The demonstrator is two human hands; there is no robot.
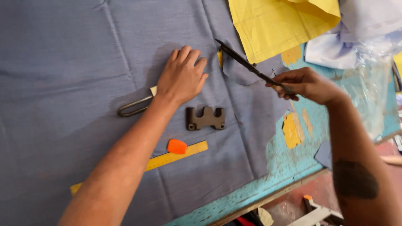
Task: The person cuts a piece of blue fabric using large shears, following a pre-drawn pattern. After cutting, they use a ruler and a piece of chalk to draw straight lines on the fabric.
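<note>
A large blue-grey cloth (75, 71) covers most of the table. My left hand (182, 75) lies flat on it, fingers together, pressing the cloth down. My right hand (305, 84) grips the handles of long dark scissors (245, 63), whose blades point up-left at the cloth's cut edge near my left fingertips. A curved notch is cut in the cloth just under the blades.
A dark metal weight (205, 118), an orange chalk piece (176, 146) and a yellow ruler (176, 155) lie on the cloth. A metal loop (133, 107) sticks out beside my left wrist. Yellow fabric (280, 25) and pale fabric (356, 37) lie at the far right. The worn teal table edge (276, 184) runs along the lower right.
</note>
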